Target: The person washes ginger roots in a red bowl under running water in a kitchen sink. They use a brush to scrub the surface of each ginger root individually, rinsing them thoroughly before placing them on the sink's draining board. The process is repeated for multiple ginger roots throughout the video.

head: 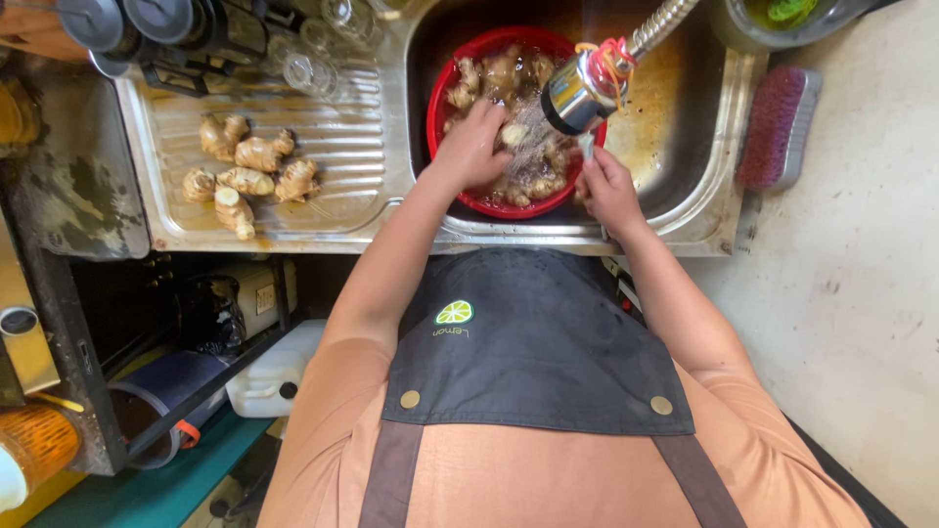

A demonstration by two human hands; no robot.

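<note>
A red bowl (442, 117) full of ginger roots and water sits in the steel sink (685, 147). My left hand (471, 147) reaches into the bowl and holds a piece of ginger (513, 134) under the running water. The water sprays from a chrome tap head (577, 93) on a flexible hose. My right hand (608, 191) is at the bowl's right rim, closed around a small metal tool (587, 147) whose tip points toward the ginger. Several more ginger roots (249, 171) lie on the drainboard to the left.
Glasses (308, 68) and dark pots (127, 24) stand at the back of the drainboard (342, 205). A red scrubbing brush (778, 127) lies on the counter right of the sink. A white jug (269, 381) and containers sit under the counter at the left.
</note>
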